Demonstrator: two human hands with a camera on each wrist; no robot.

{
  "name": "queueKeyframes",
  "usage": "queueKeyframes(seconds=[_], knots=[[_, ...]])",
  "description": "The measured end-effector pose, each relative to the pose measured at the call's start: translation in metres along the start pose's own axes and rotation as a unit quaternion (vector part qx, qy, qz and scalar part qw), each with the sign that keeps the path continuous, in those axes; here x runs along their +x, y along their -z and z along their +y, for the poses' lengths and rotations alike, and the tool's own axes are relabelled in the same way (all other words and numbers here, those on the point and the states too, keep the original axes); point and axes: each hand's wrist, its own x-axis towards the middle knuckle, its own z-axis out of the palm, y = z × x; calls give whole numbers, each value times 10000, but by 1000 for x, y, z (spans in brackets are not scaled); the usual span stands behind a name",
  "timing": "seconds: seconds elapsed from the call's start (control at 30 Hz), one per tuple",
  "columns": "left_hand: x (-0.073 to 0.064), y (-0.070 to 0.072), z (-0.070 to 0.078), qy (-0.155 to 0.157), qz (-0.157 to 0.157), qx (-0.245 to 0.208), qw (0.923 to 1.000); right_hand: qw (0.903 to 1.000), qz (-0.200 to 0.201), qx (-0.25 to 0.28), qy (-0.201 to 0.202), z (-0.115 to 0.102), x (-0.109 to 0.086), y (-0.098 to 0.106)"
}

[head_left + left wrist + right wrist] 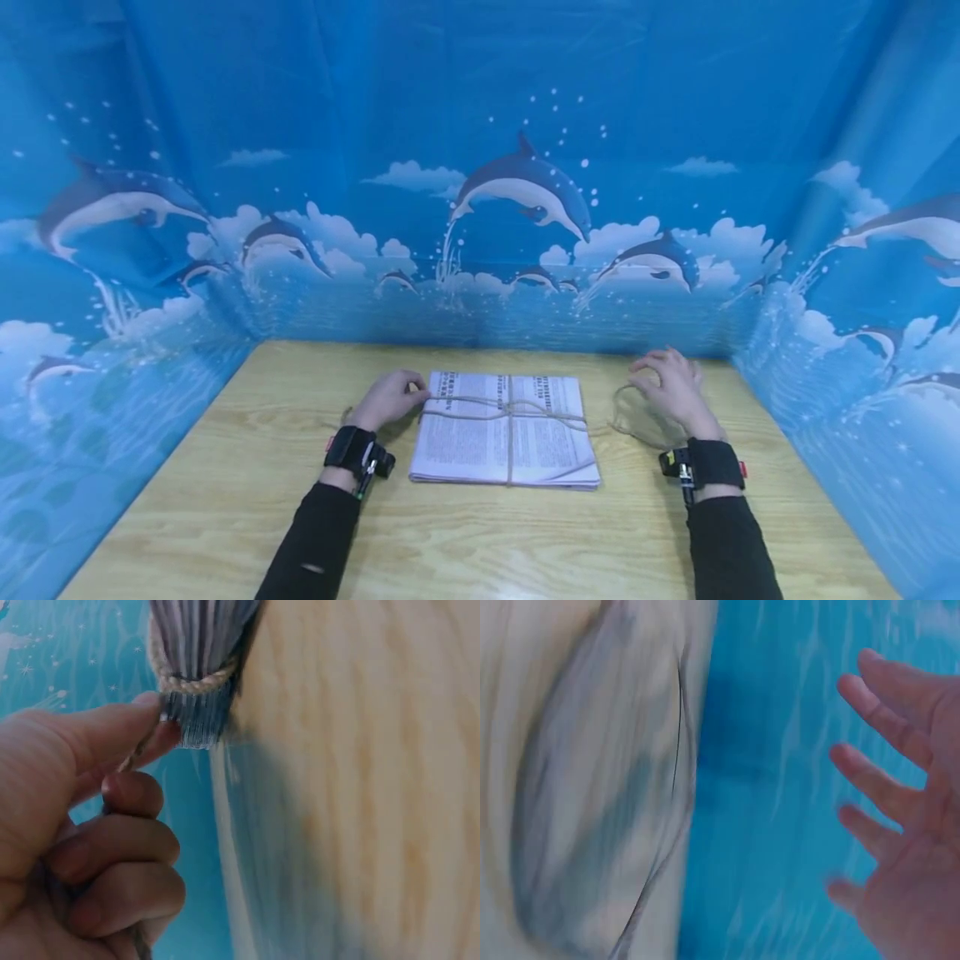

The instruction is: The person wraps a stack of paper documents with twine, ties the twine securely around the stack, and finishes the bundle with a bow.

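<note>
A flat stack of newspapers (465, 454) lies on the table, bound crosswise with thin brown twine (510, 454) that meets in a loop on top. At the stack's left edge my left hand (390, 400) pinches a strand of the twine. The left wrist view shows that strand (135, 754) passing between the thumb and the curled fingers of the left hand (97, 817), right beside the bound paper edge (199, 645). To the right of the stack, my right hand (675, 387) hovers with spread fingers, holding nothing. Loose twine (690, 757) curves over the table near it.
The wooden table (480, 533) has a light yellow grain. Blue sheeting (480, 308) printed with dolphins rises along its back and both sides. Dark straps with small cameras sit on both wrists.
</note>
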Motion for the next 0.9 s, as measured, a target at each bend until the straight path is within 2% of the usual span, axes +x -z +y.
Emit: queueKeyframes(seconds=[0.1, 0.17, 0.27, 0.33, 0.5, 0.63, 0.8, 0.9], knots=[[-1, -1, 0, -4, -69, 98, 9999, 9957, -753, 444, 316, -23, 6, -18], [-2, -1, 1, -14, -93, 140, 9999, 9868, -1362, 747, 464, -41, 8, -31], [-3, 0, 3, -74, -73, 162, 9998, 9752, -1942, 730, 767, -63, 10, -50], [-3, 0, 4, -104, -52, 195, 9997, 9738, -2002, 504, 953, -72, 9, -60], [-3, -1, 6, -142, -30, 303, 9994, 9821, -1590, -69, 1004, -80, 4, -69], [-4, -2, 8, -106, -75, 326, 9994, 9848, -1507, -169, 844, -83, 1, -66], [-4, -1, 10, -48, -82, 295, 9995, 9848, -1617, -266, 571, -90, -1, -64], [-2, -1, 11, -59, -40, 237, 9997, 9840, -1613, -365, 663, -95, -3, -64]])
